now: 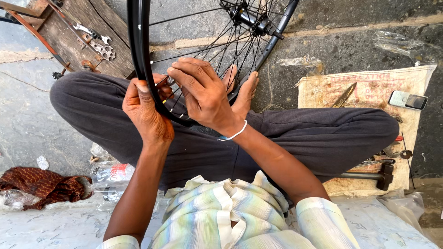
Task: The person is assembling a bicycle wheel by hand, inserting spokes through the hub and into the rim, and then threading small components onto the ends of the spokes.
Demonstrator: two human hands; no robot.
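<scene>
A black bicycle wheel rim [138,46] with thin spokes and a hub [251,18] stands upright over my crossed legs. My left hand [145,115] grips the rim from the left, thumb laid along it. My right hand [203,94], a white band on its wrist, reaches in among the spokes near the rim, fingers pinched around a spoke end; what sits between the fingertips is hidden. My bare feet [242,90] rest just behind the wheel.
A wooden board [92,41] with flat wrenches [99,46] lies far left. To the right a sack cloth [369,87] carries a phone [408,100], a file [344,95] and a hammer [380,176]. A brown rag [41,184] and plastic bottle [110,173] lie near left.
</scene>
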